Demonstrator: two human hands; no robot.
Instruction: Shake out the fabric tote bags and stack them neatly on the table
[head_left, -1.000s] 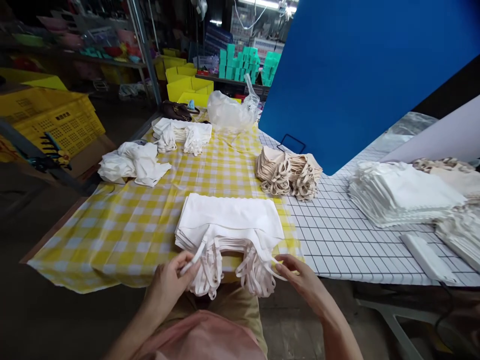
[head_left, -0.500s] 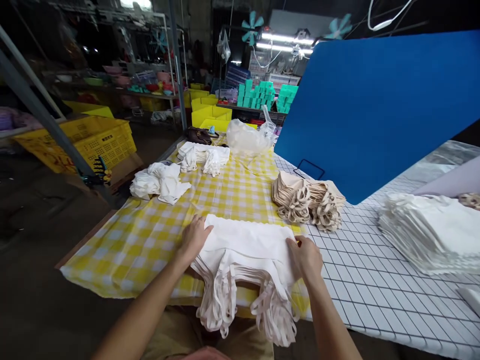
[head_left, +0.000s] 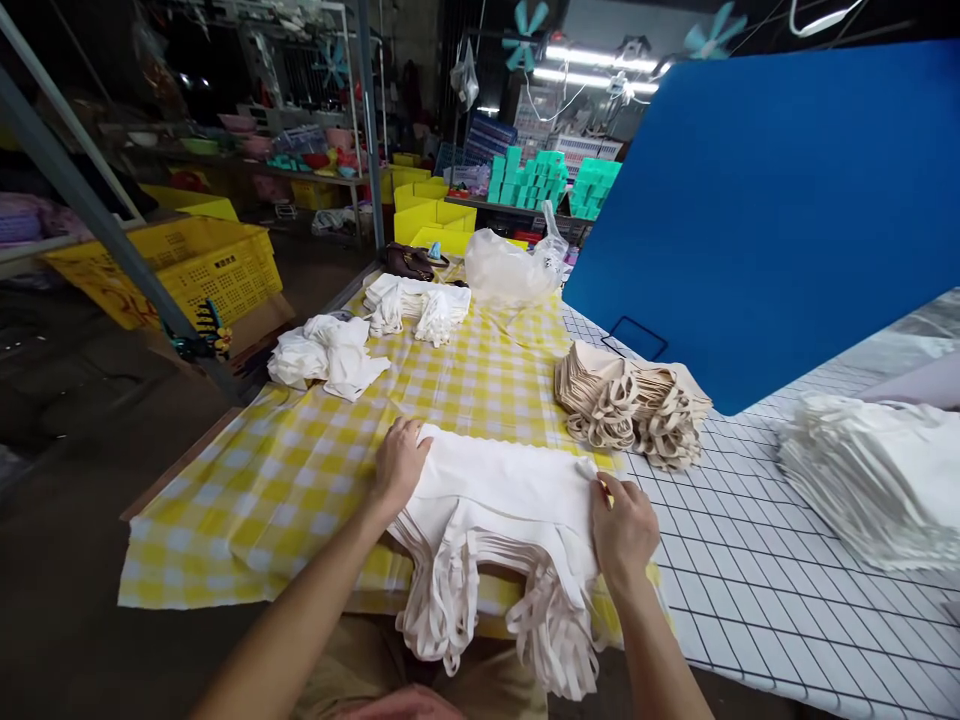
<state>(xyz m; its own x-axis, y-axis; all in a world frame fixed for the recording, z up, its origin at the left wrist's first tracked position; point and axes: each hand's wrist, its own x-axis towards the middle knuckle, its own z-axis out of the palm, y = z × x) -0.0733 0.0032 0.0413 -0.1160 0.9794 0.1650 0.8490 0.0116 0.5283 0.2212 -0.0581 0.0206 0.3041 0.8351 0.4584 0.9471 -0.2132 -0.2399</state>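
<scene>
A stack of white strappy tops (head_left: 502,480) lies flat at the table's front edge, its straps hanging over in two bunches. My left hand (head_left: 401,462) is closed on the upper left edge of the stack, fingers curled over the side. At the right edge, my right hand (head_left: 626,525) pinches the corner of the top layer, where a bit of cloth is turned up. A tiny red and yellow spot shows beside the right thumb; I cannot make out what it is. The fingertips of both hands are partly hidden.
Beige strappy tops (head_left: 634,400) lie stacked to the right, with white garments (head_left: 870,480) farther right. White tops (head_left: 420,305) and a crumpled white heap (head_left: 326,355) sit back left. A clear plastic bag (head_left: 510,265), blue board (head_left: 780,220) and metal post (head_left: 112,220) stand around.
The right upper corner of the top layer is now slightly turned up at my right hand. The whole view has shifted a little; both hands stay at the stack's sides.
</scene>
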